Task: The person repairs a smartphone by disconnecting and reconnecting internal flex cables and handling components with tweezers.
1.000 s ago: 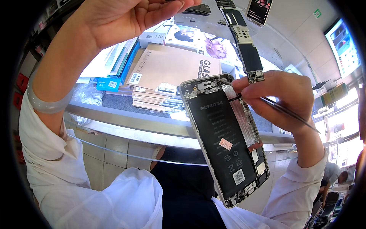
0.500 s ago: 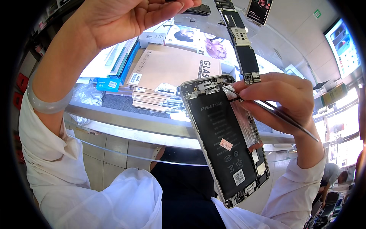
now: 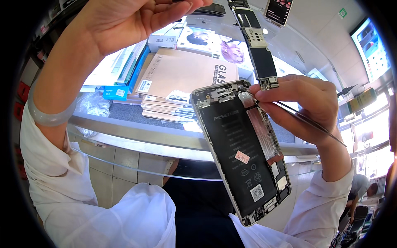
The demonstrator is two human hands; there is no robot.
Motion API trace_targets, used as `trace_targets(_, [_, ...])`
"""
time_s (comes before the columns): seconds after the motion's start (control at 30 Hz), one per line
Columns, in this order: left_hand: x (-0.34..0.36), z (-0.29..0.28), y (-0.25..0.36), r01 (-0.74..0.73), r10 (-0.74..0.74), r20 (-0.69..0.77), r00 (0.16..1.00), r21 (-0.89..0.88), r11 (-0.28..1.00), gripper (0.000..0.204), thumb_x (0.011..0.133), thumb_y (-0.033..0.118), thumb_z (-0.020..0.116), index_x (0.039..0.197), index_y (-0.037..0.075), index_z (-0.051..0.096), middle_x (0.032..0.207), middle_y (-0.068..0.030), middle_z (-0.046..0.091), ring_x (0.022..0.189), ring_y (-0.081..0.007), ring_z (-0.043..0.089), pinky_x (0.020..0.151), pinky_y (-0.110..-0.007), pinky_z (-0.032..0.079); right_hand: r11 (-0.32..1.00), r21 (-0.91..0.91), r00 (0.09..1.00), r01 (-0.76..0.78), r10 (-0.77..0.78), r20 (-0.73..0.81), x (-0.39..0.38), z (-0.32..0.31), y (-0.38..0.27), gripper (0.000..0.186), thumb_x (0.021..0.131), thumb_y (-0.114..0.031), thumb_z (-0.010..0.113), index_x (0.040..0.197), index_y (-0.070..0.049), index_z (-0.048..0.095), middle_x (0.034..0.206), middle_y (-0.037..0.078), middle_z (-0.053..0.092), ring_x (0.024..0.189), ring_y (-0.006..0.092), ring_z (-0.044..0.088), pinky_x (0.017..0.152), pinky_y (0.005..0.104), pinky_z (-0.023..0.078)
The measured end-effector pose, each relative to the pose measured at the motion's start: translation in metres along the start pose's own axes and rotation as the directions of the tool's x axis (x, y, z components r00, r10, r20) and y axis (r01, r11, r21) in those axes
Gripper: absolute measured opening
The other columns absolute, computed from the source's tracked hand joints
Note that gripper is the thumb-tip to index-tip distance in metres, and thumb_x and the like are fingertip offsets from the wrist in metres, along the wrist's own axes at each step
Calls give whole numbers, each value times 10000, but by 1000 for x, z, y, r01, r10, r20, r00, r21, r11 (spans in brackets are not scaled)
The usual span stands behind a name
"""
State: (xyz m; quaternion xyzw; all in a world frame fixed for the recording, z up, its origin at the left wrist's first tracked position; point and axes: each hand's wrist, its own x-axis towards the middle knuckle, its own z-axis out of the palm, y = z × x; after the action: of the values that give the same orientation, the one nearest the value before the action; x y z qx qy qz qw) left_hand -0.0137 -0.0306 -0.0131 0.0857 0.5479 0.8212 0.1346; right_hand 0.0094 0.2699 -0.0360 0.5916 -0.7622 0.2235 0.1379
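Observation:
My right hand (image 3: pixel 306 103) pinches a pair of slim metal tweezers (image 3: pixel 316 125), whose tips reach the upper right part of an opened phone (image 3: pixel 248 161). The phone is tilted, its black battery (image 3: pixel 231 144) and bare metal slot facing up; what supports it is hidden. In front of my right fingers is the lower end of a long, narrow logic board (image 3: pixel 262 62), black and silver, which runs up past the top edge. My left hand (image 3: pixel 140 20) is raised at the upper left with curled fingers; the top edge cuts them off, so what they grip is hidden.
A stack of flat cardboard packs (image 3: pixel 178 78) lies on the lit counter (image 3: pixel 153 136) beyond the phone, with blue boxes (image 3: pixel 124 89) beside it. Farther off are a dark phone (image 3: pixel 209 9) and a lit phone (image 3: pixel 278 11). Another person (image 3: pixel 359 188) bends down at far right.
The opened phone and the logic board have shifted slightly left. My right hand has moved a little with the tweezers, whose tips are now nearer the phone's top. Both hands keep their grip.

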Motion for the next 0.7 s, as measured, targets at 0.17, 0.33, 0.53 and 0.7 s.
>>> trace_targets(0.17, [0, 0, -2, 1, -1, 7, 1000, -3, 1000, 137, 915, -15, 671, 1002, -121, 663, 874, -182, 713, 735, -169, 742, 624, -194, 642, 999, -30, 999, 46, -46, -17, 0, 2, 2, 212, 794, 67, 738, 996, 9, 712, 958, 150, 766, 805, 233, 755, 689, 284, 580])
trace_targets(0.33, [0, 0, -2, -5, 5, 16, 1000, -10, 1000, 138, 914, -19, 669, 1001, -126, 661, 871, -186, 712, 728, -172, 743, 626, -196, 642, 999, 53, 1000, 14, -13, -16, -1, 6, 3, 202, 801, 64, 738, 994, 9, 716, 935, 147, 769, 723, 201, 734, 618, 267, 550])
trace_targets(0.53, [-1, 1, -2, 2, -1, 23, 1000, -19, 1000, 131, 915, -25, 665, 997, -127, 662, 862, -189, 713, 724, -174, 743, 624, -196, 641, 999, 35, 1000, 21, -20, -20, 0, 7, 2, 208, 797, 67, 742, 995, 5, 718, 900, 139, 769, 694, 190, 725, 589, 257, 535])
trace_targets(0.7, [-1, -1, -1, -2, 3, 48, 999, -23, 1000, 128, 916, -23, 665, 993, -126, 663, 859, -187, 715, 725, -174, 744, 621, -194, 640, 999, 30, 1000, 16, -15, -9, 0, 5, 2, 210, 794, 70, 743, 993, 6, 718, 899, 141, 767, 705, 191, 730, 591, 260, 539])
